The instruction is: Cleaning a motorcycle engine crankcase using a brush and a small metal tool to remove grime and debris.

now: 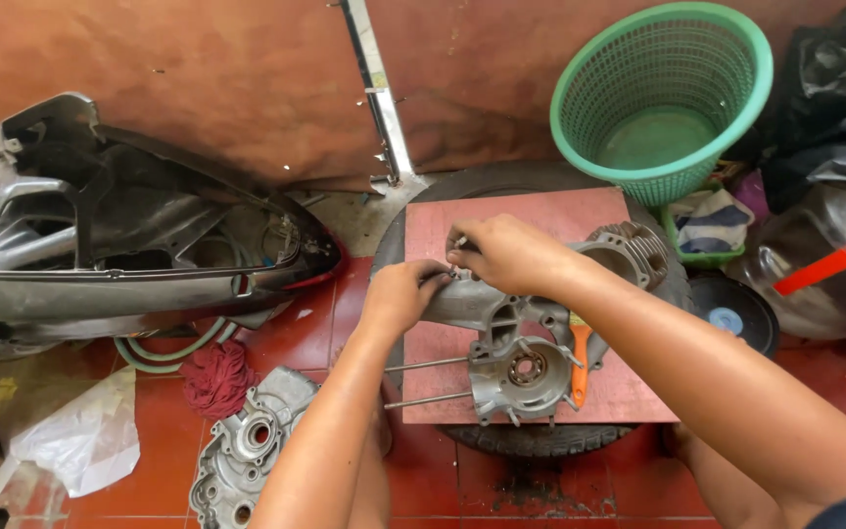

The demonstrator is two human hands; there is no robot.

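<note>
Head view: a grey metal engine crankcase (506,338) is seen lying on a pink board (540,220) set over a tyre (531,441). At its far left end, the left hand (399,294) is curled against the casting, and the right hand (506,253) is pinched around a small part there. The crankcase is judged heavy, rigid and possibly oily; a firm hold on its thick body is suggested, not on the thin studs (423,382).

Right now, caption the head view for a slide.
Both hands, left hand and right hand, grip an engine crankcase on a red board.
</note>
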